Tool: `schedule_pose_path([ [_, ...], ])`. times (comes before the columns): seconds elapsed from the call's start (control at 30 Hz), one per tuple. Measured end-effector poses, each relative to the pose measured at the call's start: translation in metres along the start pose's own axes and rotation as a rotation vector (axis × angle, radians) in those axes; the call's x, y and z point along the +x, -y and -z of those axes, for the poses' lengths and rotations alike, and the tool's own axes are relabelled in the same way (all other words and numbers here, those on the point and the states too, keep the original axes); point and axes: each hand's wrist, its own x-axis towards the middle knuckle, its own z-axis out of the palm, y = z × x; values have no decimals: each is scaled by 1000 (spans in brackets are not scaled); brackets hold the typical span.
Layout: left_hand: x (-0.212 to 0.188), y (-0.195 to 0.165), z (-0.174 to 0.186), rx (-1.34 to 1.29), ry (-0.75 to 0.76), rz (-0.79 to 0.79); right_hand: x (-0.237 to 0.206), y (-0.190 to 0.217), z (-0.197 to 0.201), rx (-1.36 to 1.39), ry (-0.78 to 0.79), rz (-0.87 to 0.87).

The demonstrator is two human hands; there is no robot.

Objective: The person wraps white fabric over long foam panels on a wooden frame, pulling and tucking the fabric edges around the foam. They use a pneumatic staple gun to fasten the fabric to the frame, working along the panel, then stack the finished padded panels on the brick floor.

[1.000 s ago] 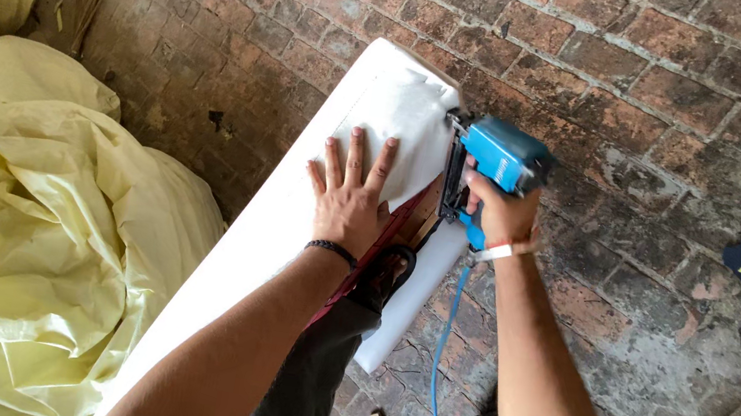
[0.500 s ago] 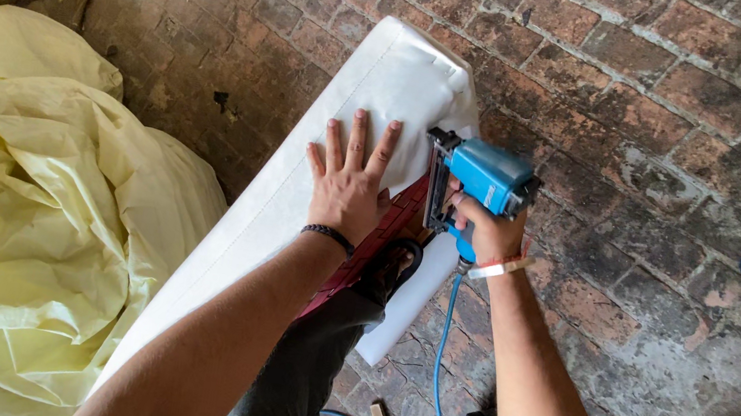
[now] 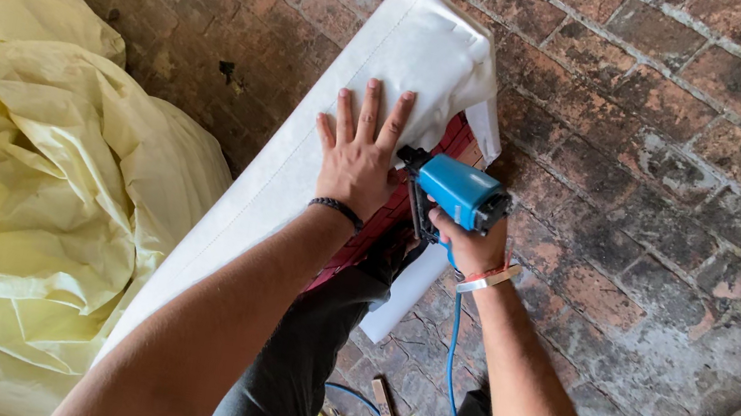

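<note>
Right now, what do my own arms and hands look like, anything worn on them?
Both forearms are bare, with no sleeves in view. The left hand has a dark beaded band around its wrist. The right hand wears two thin bands at the wrist, one reddish-orange and one pale. No gloves and no rings that can be made out.

hands 2 (image 3: 358, 162) | staple gun 1 (image 3: 457, 192) | white-covered panel 1 (image 3: 297, 177) | yellow sheet 1 (image 3: 21, 185)
</note>
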Motion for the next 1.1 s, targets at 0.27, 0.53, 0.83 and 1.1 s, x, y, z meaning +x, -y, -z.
schedule_pose_path([
  [0.27,-27,47,7,-178,125,-96,-16,-25,-21,-12,-31,-17],
  [0.53,-136,114,-15,-211,90,59,-51,-56,-66,-268,-13,171],
  [0.83,-133,117,-18,-156,81,65,-80,-62,-98,-354,47,54],
  [1.1,-138,133,-9,-150,183,-41,-103,-66,-109,-308,86,173],
])
